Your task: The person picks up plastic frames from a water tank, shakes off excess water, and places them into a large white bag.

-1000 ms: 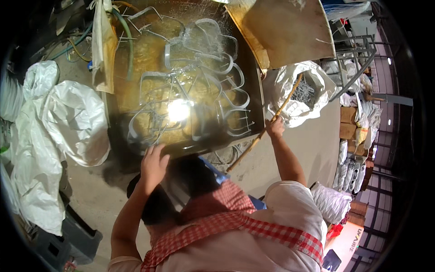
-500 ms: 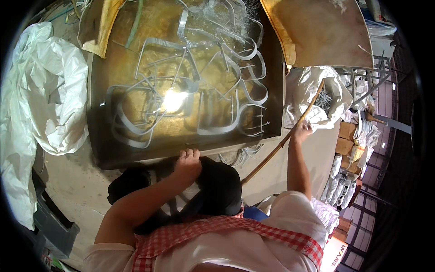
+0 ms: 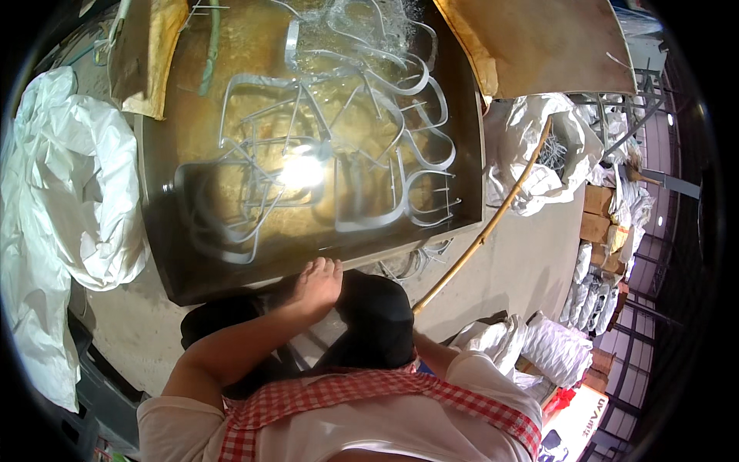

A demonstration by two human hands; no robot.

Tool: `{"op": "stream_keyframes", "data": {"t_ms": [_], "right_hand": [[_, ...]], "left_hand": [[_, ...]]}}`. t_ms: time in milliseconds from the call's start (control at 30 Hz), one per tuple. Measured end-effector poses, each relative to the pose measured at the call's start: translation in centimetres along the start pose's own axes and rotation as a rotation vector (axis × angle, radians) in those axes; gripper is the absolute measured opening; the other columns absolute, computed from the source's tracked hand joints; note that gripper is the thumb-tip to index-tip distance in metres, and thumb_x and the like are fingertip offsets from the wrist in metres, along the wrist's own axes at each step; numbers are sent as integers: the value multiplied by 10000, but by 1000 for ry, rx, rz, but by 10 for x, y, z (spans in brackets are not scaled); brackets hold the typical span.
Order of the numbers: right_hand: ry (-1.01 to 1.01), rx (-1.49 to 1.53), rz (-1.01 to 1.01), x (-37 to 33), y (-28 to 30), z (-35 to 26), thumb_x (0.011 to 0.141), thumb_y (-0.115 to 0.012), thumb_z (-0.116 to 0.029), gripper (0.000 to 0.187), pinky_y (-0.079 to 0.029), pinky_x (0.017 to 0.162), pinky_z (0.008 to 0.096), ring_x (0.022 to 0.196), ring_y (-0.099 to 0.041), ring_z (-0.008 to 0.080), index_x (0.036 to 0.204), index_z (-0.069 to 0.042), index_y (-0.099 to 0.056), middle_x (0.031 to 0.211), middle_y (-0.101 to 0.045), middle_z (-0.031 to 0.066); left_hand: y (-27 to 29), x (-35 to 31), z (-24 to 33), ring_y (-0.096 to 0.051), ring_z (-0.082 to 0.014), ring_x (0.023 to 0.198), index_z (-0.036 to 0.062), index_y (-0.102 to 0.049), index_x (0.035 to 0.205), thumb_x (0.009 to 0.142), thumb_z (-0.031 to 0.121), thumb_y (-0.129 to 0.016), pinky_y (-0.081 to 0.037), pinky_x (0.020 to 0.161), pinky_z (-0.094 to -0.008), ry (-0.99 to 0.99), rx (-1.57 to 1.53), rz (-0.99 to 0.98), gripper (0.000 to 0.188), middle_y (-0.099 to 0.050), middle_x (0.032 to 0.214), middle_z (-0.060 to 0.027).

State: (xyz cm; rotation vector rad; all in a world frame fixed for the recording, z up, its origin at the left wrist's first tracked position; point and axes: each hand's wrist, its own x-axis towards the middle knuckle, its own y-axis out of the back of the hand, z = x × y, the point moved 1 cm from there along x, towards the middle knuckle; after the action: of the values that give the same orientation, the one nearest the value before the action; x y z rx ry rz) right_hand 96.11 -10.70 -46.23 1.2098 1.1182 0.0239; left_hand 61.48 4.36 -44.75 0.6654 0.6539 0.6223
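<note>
A wide tank [image 3: 154, 254] of yellowish-brown liquid stands before me. Several curved grey strips with prongs [image 3: 369, 223] lie in it. At its near edge rests my left hand [image 3: 315, 289], fingers stretched forward against the rim beside my knee, holding nothing that shows. My right forearm [image 3: 435, 354] runs down beside my right knee, and the hand is hidden behind the leg. A long wooden stick [image 3: 481, 240] slants along the tank's right side. Its upper end lies over a white sack [image 3: 527, 185], and its lower end is lost behind my knee.
White sacks [image 3: 96, 192] slump left of the tank above a dark grey crate [image 3: 108, 385]. More curved strips [image 3: 419, 262] lie on the floor under the near edge. A brown panel [image 3: 546, 50] leans over the far right corner. Stacked boxes [image 3: 596, 212] and sacks line the right.
My right hand has let go of the stick and drawn back down behind my knee. The stick stays leaning in place. My left hand remains at the rim; the view has shifted slightly.
</note>
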Motion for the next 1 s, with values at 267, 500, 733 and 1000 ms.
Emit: {"op": "stream_keyframes", "data": {"t_ms": [267,500,733,1000], "right_hand": [[9,47,-32,-8,-15,20,874,-450,-267,251,-458,751,393,812,-547,228,945,-41,-533,902,-573,101],[91,119,-53,2,-29,23,889,-445,-302,270,-466,727,389,753,-541,207,902,-48,-535,835,-573,75],[269,644,-71,21,35,3,904,-440,-337,302,-473,703,385,695,-535,185,860,-55,-537,769,-574,48],[318,1516,-85,77,187,-135,854,-575,-282,250,-415,536,331,587,-486,198,794,-83,-435,658,-442,33]], "left_hand": [[-6,16,6,-525,-236,898,-7,-515,1102,767,107,-485,-444,782,-333,-10,214,28,355,-549,961,-98],[-12,24,0,-520,-214,908,47,-540,1046,738,98,-521,-463,760,-328,-37,230,30,313,-527,907,-60],[-4,14,0,-504,-269,927,44,-520,1140,734,84,-561,-457,755,-386,-101,172,117,410,-510,901,-93],[-12,30,-6,-524,-314,952,105,-562,1073,738,185,-637,-446,775,-421,-188,214,67,352,-552,964,-104]]}}
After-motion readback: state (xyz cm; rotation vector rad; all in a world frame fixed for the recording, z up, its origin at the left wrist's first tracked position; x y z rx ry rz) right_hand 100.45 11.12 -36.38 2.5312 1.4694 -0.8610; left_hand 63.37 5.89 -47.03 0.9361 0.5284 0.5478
